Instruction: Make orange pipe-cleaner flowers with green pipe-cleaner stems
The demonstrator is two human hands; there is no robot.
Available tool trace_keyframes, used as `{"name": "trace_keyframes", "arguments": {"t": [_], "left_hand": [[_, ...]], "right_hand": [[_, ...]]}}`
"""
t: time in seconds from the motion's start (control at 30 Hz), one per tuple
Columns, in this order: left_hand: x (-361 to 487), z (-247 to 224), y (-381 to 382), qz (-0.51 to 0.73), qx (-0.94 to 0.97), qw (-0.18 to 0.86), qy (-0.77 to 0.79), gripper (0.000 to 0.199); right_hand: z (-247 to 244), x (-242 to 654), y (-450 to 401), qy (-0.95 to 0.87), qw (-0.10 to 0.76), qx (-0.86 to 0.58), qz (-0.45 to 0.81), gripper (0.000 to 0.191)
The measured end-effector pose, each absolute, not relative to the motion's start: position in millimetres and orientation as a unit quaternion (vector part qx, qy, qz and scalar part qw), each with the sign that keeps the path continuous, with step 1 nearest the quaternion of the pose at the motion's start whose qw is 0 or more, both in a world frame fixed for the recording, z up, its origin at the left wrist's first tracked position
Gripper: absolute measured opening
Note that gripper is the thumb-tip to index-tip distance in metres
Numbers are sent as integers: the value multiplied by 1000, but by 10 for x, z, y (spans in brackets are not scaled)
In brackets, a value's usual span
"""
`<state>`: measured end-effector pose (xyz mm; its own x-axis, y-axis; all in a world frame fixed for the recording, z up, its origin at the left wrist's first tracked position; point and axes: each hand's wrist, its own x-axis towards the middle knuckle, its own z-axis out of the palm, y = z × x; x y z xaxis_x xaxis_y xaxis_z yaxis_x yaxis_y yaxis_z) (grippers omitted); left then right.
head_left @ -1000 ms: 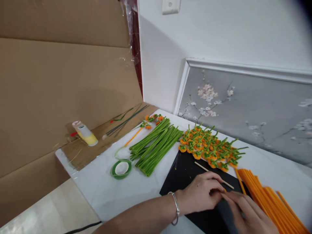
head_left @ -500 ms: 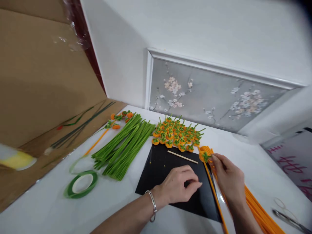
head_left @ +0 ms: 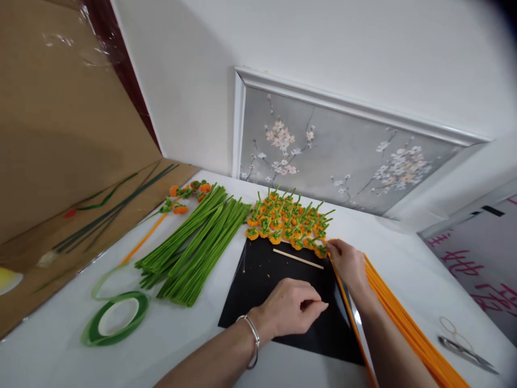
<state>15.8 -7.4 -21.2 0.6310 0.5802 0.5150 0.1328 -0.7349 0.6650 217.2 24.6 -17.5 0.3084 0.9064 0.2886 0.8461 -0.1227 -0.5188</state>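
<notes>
My left hand (head_left: 288,308), with a silver bracelet at the wrist, is closed above the black mat (head_left: 242,291); whatever its fingertips might hold is hidden. At the mat's back right corner my right hand (head_left: 348,264) pinches a small orange and green flower (head_left: 320,250), beside the front right of the many similar flowers (head_left: 286,218) grouped behind the mat. A short wooden stick (head_left: 298,258) lies on the mat. One orange strip (head_left: 350,312) runs along the mat's right edge, and a bundle of orange stems (head_left: 407,323) lies right of my right forearm.
Green stems (head_left: 197,242) lie in a pile left of the mat, with a roll of green tape (head_left: 139,315) in front. Orange blossoms (head_left: 180,209) sit at the back left. Scissors (head_left: 466,353) are at the right. A framed floral panel (head_left: 315,145) stands behind.
My right hand has moved left and slightly back with the flower, to the edge of the flower group. My left hand has hardly moved. The camera view has shifted.
</notes>
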Motion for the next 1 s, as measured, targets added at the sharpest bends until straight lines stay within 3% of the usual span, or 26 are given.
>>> {"name": "trace_keyframes", "arguments": {"t": [0.53, 0.73, 0.87, 1.0], "left_hand": [[174, -207, -39, 371, 839, 331, 220, 27], [177, -225, -60, 391, 833, 323, 221, 24], [192, -121, -142, 400, 836, 315, 203, 26], [269, 124, -294, 363, 858, 338, 131, 17]], "right_hand": [[-280, 2239, 512, -593, 297, -748, 21, 40], [-112, 1983, 267, -581, 379, -720, -10, 47], [-80, 1585, 115, -596, 454, -651, 122, 36], [-145, 1188, 166, -627, 420, -574, 320, 34]]}}
